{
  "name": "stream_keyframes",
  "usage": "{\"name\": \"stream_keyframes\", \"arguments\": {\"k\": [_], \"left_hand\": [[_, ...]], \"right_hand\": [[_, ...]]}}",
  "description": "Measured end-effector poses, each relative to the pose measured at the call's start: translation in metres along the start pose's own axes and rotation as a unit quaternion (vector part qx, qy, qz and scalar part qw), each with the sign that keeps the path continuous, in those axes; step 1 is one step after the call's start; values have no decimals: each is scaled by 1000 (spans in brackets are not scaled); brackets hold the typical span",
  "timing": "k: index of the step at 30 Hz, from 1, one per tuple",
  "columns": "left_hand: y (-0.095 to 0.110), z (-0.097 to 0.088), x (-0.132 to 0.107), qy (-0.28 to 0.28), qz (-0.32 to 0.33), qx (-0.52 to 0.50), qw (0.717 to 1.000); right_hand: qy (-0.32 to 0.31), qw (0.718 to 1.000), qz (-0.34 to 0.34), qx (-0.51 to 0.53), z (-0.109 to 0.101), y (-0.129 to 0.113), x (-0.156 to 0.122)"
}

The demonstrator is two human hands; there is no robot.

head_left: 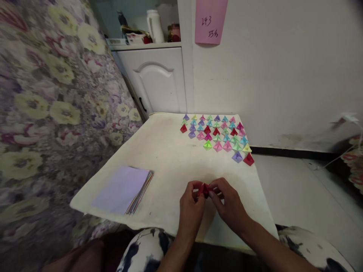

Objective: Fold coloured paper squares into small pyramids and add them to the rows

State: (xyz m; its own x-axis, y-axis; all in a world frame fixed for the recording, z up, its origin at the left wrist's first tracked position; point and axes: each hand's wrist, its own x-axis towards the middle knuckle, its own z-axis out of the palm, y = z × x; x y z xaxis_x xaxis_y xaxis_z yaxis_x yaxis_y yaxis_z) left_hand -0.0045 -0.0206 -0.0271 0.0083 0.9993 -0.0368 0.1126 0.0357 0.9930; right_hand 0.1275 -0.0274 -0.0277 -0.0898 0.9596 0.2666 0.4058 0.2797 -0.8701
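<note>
Between my two hands, over the near part of the table, is a small folded red paper piece (204, 189). My left hand (193, 198) pinches it from the left, thumb in front and fingers behind. My right hand (225, 196) grips its right edge between thumb and fingertips. Parts of the paper are hidden by the fingers. Farther back on the table stand rows of small folded paper pieces (217, 146) in purple, pink, green, blue, yellow and red. To the left of my hands lies a stack of coloured paper sheets (121, 190), a lilac one on top.
A cream cloth covers the table (167, 151). Behind it are a white cabinet (159, 81) and a wall with a pink note (210, 22). A white jug (155, 26) stands on the shelf. A floral curtain (56, 113) hangs at the left, touching close to the table's side.
</note>
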Motion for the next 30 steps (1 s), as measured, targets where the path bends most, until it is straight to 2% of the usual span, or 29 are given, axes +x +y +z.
{"name": "stream_keyframes", "arguments": {"k": [7,10,17,20,30], "left_hand": [[-5,1,3,-19,-32,-57,998],[-5,2,4,-27,-52,-91,994],[-10,2,6,-39,-71,-144,986],[-12,2,6,-44,-67,-127,989],[-23,2,8,-53,-30,21,998]], "right_hand": [[-5,999,16,-46,1,7,-2],[-6,997,1,-75,2,7,-1],[-47,986,-15,-157,1,7,-3],[-56,979,-7,-195,1,9,-4],[-95,945,15,-311,5,3,0]]}}
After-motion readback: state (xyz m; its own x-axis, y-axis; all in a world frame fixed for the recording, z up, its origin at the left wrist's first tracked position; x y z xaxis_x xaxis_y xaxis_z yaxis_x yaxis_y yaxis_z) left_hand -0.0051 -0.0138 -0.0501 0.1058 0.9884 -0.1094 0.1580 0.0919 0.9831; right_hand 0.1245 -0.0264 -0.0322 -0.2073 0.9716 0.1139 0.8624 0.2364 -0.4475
